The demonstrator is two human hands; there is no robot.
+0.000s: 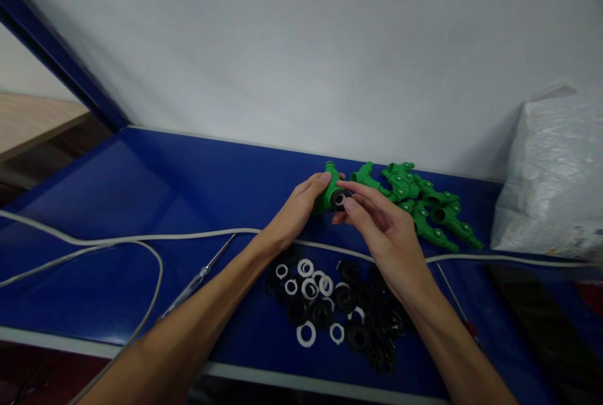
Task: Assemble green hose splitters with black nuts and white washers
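My left hand (pixel 301 204) is closed around a green plastic branched pipe fitting (pixel 331 185), held above the table. A black ring (pixel 335 200) with a pale centre sits at the fitting's near opening. My right hand (pixel 389 226) touches that ring with thumb and index finger; its other fingers are curled behind. Below my hands lie several white rings (pixel 306 334) and black rings (pixel 322 314), mixed with small black parts (pixel 382 348). More green fittings (pixel 432 229) are piled just beyond my right hand.
A pale cable (pixel 188 235) runs across the blue table (pixel 155 185) and loops at the left. One screwdriver (pixel 200 276) lies by my left forearm; another thin tool (pixel 452 292) is right of my right forearm. A plastic-wrapped package (pixel 551 179) and dark flat object (pixel 537 323) stand right.
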